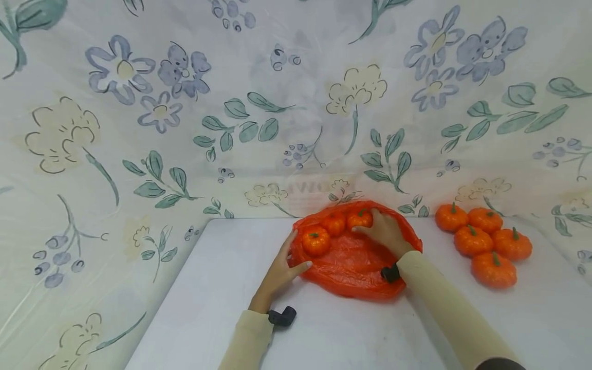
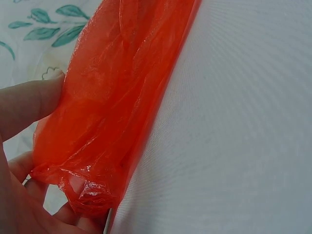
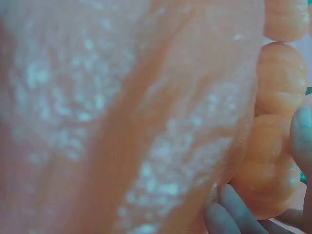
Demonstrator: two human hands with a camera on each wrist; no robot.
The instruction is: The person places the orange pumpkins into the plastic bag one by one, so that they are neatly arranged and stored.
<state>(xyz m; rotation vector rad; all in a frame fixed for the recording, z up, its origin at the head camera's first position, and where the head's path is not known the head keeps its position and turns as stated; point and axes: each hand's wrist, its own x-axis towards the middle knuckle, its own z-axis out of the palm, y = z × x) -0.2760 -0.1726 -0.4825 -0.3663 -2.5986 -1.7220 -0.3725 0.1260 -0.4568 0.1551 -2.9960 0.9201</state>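
A red plastic bag (image 1: pixel 351 277) lies spread on the table with its mouth wide. Three small orange pumpkins sit in it: a left one (image 1: pixel 316 241), a middle one (image 1: pixel 334 223) and a right one (image 1: pixel 359 220) at the back. My right hand (image 1: pixel 386 231) reaches over the bag's right side and grips the right pumpkin between thumb and fingers. In the right wrist view that pumpkin (image 3: pixel 268 165) shows between thumb and fingers, beyond the blurred bag film. At the bag's left edge, my left hand (image 1: pixel 279 270) holds the plastic; the left wrist view shows its fingers curled about the bag (image 2: pixel 102 112).
Several more orange pumpkins (image 1: pixel 473 240) stand in a cluster at the table's back right. The white table (image 1: pixel 222 267) ends at the back against a hanging floral sheet (image 1: pixel 287 103). Dark camera mounts sit on both wrists.
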